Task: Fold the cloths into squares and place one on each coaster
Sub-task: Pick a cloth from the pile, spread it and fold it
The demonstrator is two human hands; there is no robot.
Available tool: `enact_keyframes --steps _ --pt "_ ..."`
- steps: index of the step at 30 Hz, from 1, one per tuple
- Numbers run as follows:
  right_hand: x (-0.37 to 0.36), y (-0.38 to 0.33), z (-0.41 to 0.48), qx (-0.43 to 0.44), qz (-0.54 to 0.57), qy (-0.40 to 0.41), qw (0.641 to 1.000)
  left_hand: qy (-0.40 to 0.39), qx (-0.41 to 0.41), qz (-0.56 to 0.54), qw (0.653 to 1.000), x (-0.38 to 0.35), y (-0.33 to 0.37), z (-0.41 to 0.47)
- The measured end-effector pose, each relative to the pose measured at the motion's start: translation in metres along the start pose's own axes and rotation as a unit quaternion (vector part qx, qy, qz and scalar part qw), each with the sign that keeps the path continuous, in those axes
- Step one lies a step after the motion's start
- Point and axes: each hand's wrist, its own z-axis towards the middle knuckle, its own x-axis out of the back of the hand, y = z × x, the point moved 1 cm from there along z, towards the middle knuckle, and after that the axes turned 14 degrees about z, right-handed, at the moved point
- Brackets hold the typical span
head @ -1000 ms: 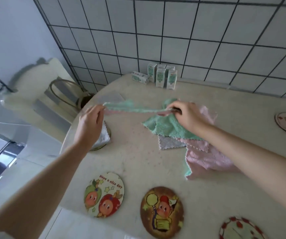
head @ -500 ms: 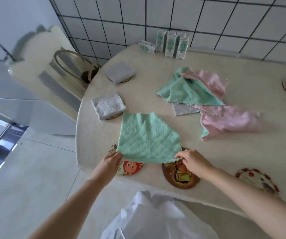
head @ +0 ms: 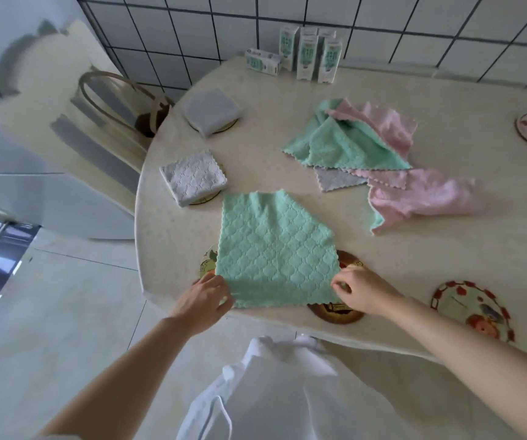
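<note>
The round cream speckled table (head: pixel 383 249) carries everything. At its near edge the mint-green quilted cloth (head: pixel 275 249) lies spread flat in a single layer, not yet folded. It runs straight away from both grips, and its near hem stretches from one hand to the other. It looks slightly longer front to back than across, so that is its long axis.

Beyond its far right corner sits the loose heap of green, pink and grey cloths (head: pixel 351 144). Beyond its far left corner a folded white waffle cloth (head: pixel 192 179) and a folded pale grey cloth (head: pixel 211 111) each rest on a coaster. The spread cloth partly covers two more: a round brown picture coaster (head: pixel 335 312) under the right grip and a round cartoon coaster (head: pixel 208 265) just beyond the left grip.

The left hand (head: pixel 202 300) holds the near left corner with its thumb over the hem. The right hand (head: pixel 364 290) pinches the near right corner between thumb and forefinger. Each hand is at its own corner, so neither is nearer. A first fold would likely carry the near hem away onto the far hem.

A second ago the cloth hung taut in the air between the hands, above the heap. Half a second ago it was already down here, as now.
</note>
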Motion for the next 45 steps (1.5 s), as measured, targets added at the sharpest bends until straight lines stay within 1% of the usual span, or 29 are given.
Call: enact_keyframes --steps 3,5,7,9,10,12,15,18,20,22,23,25,26,27,28,30,33,34,38,41,45 --pt "0.02 -0.008 0.026 -0.03 0.053 0.048 0.997 -0.01 0.032 -0.025 0.999 0.008 0.005 0.033" --pt "0.035 -0.011 0.049 -0.053 0.086 0.091 0.991 -0.028 0.059 -0.065 0.996 0.019 0.014 0.063" --pt "0.046 -0.011 0.075 -0.071 0.094 0.119 0.986 -0.037 0.088 -0.119 0.988 0.031 0.026 0.096" --pt "0.053 -0.009 0.101 -0.084 0.092 0.126 0.984 -0.074 0.139 -0.19 0.969 0.04 0.036 0.128" --pt "0.055 -0.009 0.113 -0.089 0.096 0.123 0.984 -0.098 0.167 -0.231 0.954 0.042 0.039 0.144" --pt "0.054 -0.01 0.134 -0.092 0.104 0.107 0.984 -0.133 0.225 -0.313 0.913 0.042 0.044 0.169" --pt "0.049 -0.011 0.154 -0.101 0.102 0.091 0.985 -0.157 0.311 -0.414 0.841 0.037 0.045 0.196" --pt "0.047 -0.013 0.159 -0.099 0.13 0.089 0.983 -0.144 0.381 -0.5 0.764 0.034 0.044 0.211" --pt "0.044 -0.017 0.153 -0.057 0.142 0.092 0.984 -0.126 0.428 -0.553 0.703 0.035 0.043 0.214" --pt "0.039 -0.024 0.14 0.014 0.125 0.089 0.988 -0.125 0.462 -0.597 0.643 0.034 0.04 0.216" --pt "0.036 -0.029 0.132 0.056 0.105 0.084 0.989 -0.125 0.472 -0.615 0.619 0.033 0.037 0.215" --pt "0.028 -0.035 0.119 0.124 0.04 0.063 0.99 -0.122 0.486 -0.636 0.587 0.032 0.032 0.213" --pt "0.025 -0.036 0.115 0.14 0.015 0.049 0.989 -0.116 0.493 -0.639 0.579 0.031 0.03 0.21" --pt "0.022 -0.036 0.112 0.142 0.014 0.037 0.989 -0.109 0.5 -0.634 0.579 0.031 0.028 0.207" --pt "0.022 -0.036 0.11 0.13 0.039 0.03 0.99 -0.105 0.505 -0.625 0.585 0.029 0.027 0.204" --pt "0.026 -0.037 0.113 0.073 0.127 0.036 0.989 -0.102 0.508 -0.617 0.592 0.027 0.025 0.196" --pt "0.034 -0.038 0.127 -0.012 0.204 0.087 0.975 -0.102 0.505 -0.641 0.569 0.024 0.023 0.186" --pt "0.035 -0.038 0.134 -0.033 0.218 0.089 0.971 -0.105 0.5 -0.648 0.565 0.023 0.023 0.184" --pt "0.036 -0.042 0.151 -0.1 0.279 0.009 0.955 -0.102 0.486 -0.666 0.557 0.025 0.025 0.179" --pt "0.035 -0.048 0.155 -0.098 0.281 -0.026 0.954 -0.096 0.481 -0.671 0.556 0.026 0.024 0.176" --pt "0.034 -0.054 0.152 -0.051 0.214 -0.006 0.976 -0.097 0.478 -0.67 0.559 0.024 0.022 0.173"
